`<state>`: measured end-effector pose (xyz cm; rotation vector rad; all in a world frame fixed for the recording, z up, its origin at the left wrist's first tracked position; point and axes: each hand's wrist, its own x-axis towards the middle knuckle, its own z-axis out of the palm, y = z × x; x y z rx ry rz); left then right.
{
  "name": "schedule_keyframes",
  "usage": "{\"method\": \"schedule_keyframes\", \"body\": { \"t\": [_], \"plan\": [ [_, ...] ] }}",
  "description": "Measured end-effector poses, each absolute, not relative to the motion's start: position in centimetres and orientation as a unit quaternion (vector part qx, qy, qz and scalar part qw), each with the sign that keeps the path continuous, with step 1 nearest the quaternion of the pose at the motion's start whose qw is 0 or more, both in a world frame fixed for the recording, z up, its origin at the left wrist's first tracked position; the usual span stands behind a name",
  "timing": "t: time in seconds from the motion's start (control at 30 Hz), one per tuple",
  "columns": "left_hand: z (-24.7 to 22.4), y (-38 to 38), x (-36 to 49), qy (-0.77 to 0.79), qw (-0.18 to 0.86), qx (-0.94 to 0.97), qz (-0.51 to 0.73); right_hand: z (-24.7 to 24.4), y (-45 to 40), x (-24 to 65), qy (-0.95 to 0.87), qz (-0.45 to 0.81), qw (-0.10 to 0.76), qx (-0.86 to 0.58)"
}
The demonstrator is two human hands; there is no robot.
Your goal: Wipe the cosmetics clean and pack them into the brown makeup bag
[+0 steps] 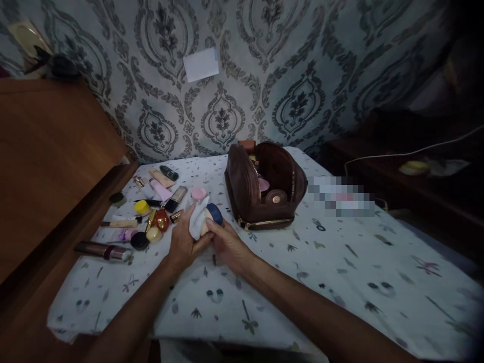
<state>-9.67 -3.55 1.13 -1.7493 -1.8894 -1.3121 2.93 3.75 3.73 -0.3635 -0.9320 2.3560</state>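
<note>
While my left hand curls round a pale-blue cloth, my right hand closes on a round cream jar with a dark-blue lid — pressed against the cloth, near the open brown leather bag.

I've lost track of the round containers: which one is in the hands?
The blue-topped container, with a pale cloth between left hand and right hand; others, like the yellow pot and pink pot, rest on the tablecloth.

The right grip and pale cloth partly hide the blue-topped container.
</note>
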Motion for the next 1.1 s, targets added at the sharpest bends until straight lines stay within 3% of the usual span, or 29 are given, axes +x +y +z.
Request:
{"method": "schedule_keyframes", "body": {
  "t": [0.2, 0.4, 0.6, 0.87, 1.0, 1.1],
  "plan": [
    [1.5, -3.4, -10.0, -0.662, 0.006, -0.53, -0.53, 3.8, 4.4, 3.2, -0.395, 0.88, 0.229, -0.133],
    [1.8, -3.0, -9.8, -0.674, -0.046, -0.466, -0.572, 4.2, 4.8, 3.7, -0.545, 0.753, 0.334, -0.153],
    [2.2, -3.3, -10.2, -0.665, 0.007, -0.53, -0.526, 4.1, 4.4, 3.3, -0.471, 0.8, 0.331, -0.168],
    [0.3, -4.3, -11.2, -0.563, 0.244, -0.685, -0.394, 7.3, 5.1, 4.6, -0.361, 0.848, 0.366, -0.127],
    [-0.8, -4.6, -11.2, -0.589, 0.215, -0.701, -0.34, 11.3, 7.4, 7.3, -0.437, 0.78, 0.438, -0.097],
    [-0.7, -4.5, -11.4, -0.628, 0.16, -0.7, -0.301, 14.1, 11.3, 9.5, -0.544, 0.656, 0.512, -0.108]
  ]
}}
